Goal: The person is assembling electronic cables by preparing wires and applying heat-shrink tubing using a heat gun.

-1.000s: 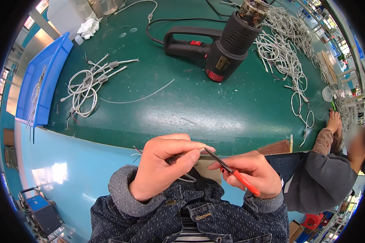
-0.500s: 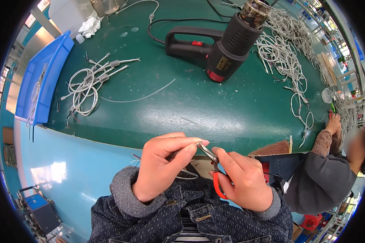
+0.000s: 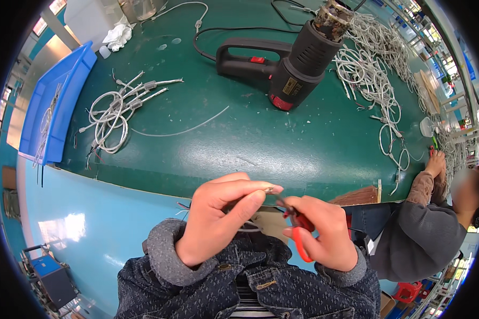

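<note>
My left hand (image 3: 221,215) is closed, pinching the stripped end of a white cable (image 3: 270,190) between thumb and forefinger. The rest of that cable passes behind the hand; a pale loop (image 3: 250,226) and some thin coloured wires (image 3: 182,207) show around it. In my right hand (image 3: 322,228) are red-handled scissors (image 3: 302,245), my fingers wrapped round the handles. Their metal blades are smeared by motion and point left, close beside the cable end; whether they touch it I cannot tell. Both hands are just off the front edge of the green table (image 3: 197,159).
A black heat gun (image 3: 298,74) lies at the far middle. White cables form a bundle (image 3: 114,114) at left and a heap (image 3: 375,80) at right. A blue tray (image 3: 56,111) sits at the left edge. A co-worker in grey (image 3: 418,234) sits at right.
My right hand has drawn the scissors a little to the right, their blades coming off the cable end. My left hand has shifted slightly right, still pinching the cable.
</note>
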`<state>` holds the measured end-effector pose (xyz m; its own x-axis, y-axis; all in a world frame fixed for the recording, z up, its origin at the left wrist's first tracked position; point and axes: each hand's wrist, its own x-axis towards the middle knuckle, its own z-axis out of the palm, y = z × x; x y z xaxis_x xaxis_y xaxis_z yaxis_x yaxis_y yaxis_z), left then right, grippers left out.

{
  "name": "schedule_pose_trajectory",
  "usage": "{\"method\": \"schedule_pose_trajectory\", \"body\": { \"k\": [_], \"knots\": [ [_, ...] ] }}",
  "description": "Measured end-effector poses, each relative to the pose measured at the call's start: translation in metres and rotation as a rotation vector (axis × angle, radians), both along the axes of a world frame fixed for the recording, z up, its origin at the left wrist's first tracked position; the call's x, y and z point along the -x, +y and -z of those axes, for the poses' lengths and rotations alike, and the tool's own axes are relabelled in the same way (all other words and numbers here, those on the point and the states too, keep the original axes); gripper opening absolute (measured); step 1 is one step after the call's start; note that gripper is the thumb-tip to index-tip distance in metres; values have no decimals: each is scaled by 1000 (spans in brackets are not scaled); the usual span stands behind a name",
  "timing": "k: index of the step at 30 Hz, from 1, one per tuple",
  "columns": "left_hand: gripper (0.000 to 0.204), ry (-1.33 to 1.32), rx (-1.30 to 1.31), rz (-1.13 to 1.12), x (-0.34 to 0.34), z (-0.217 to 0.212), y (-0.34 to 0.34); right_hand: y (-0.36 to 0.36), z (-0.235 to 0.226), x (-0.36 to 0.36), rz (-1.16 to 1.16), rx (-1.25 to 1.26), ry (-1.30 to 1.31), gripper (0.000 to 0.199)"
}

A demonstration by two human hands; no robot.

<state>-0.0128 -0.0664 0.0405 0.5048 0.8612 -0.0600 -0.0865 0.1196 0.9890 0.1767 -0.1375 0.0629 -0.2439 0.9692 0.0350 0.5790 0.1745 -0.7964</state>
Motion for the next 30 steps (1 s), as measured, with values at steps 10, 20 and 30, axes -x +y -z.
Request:
{"method": "schedule_pose_trajectory", "body": {
  "k": [10, 20, 30],
  "knots": [
    [19, 185, -482, -124, -4, 2, -4, 20, 26, 17, 244, -380, 322, 50],
    [26, 250, -716, -208, -7, 5, -4, 24, 32, 29, 270, -509, 305, 49],
    [24, 228, -678, -169, -6, 4, -5, 24, 22, 33, 370, -182, 735, 38]
  ]
}}
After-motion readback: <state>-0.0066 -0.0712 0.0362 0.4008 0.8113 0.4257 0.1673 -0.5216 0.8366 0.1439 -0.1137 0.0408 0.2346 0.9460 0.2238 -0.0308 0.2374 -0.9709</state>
